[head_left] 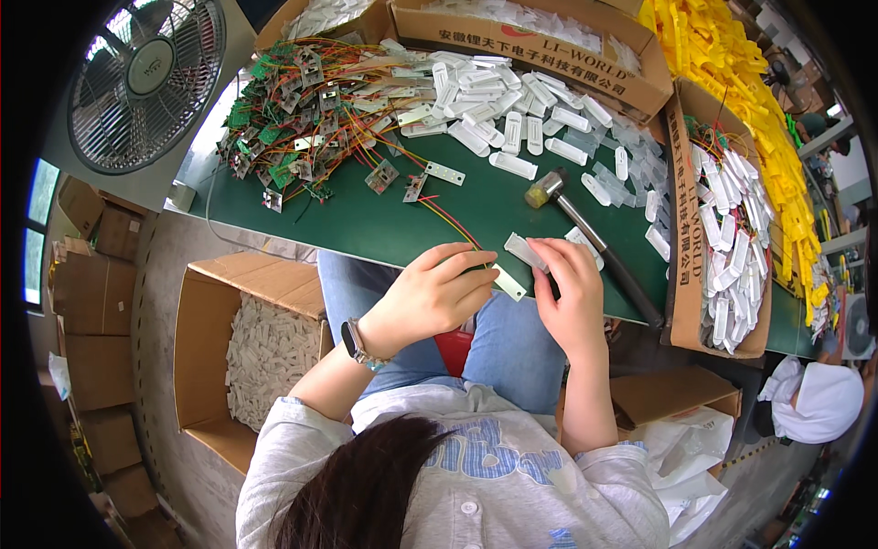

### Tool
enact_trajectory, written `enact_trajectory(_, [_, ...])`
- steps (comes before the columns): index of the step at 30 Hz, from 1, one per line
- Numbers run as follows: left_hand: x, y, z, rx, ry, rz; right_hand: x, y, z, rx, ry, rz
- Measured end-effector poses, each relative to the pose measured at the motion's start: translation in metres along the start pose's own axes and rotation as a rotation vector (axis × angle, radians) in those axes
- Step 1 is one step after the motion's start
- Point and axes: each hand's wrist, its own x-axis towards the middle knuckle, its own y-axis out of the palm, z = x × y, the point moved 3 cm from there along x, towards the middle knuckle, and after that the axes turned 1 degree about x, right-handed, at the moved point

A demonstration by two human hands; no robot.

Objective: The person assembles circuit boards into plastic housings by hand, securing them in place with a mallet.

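Observation:
My left hand (439, 291) is closed on a pale flat strip with small holes (508, 283), held near the table's front edge above my lap. Red and yellow wires (448, 217) run from beside that hand up toward a small circuit board (414, 188). Between the fingertips of my right hand (572, 288) is a small translucent plastic piece (525, 251), just above the strip and apart from it. A hammer (594, 236) with a dark handle lies slantwise on the green table, right of my right hand. One white plastic housing (585, 245) lies partly behind that hand.
Wired circuit boards (283, 137) are heaped at the far left, white housings (512, 133) at the far middle. A cardboard box (684, 247) of wired white pieces stands right; yellow pieces (732, 91) pile beyond it. An open carton (203, 357) sits left of my legs. A fan (146, 78) stands upper left.

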Motion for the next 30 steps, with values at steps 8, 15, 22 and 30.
enact_trajectory(8, [0.014, 0.001, 0.005, -0.082, -0.065, -0.024, 0.0, 0.0, 0.0, -0.018, -0.002, -0.009])
enact_trajectory(15, [-0.002, -0.01, 0.022, -0.184, -0.058, -0.061, -0.001, 0.0, -0.002, 0.022, -0.012, 0.007])
enact_trajectory(22, [0.027, 0.009, 0.023, -0.359, -0.193, -0.104, -0.001, -0.002, 0.0, 0.083, -0.021, 0.048])
enact_trajectory(30, [0.036, 0.02, 0.023, -0.373, -0.181, -0.014, -0.001, -0.002, 0.001, 0.118, -0.024, 0.048])
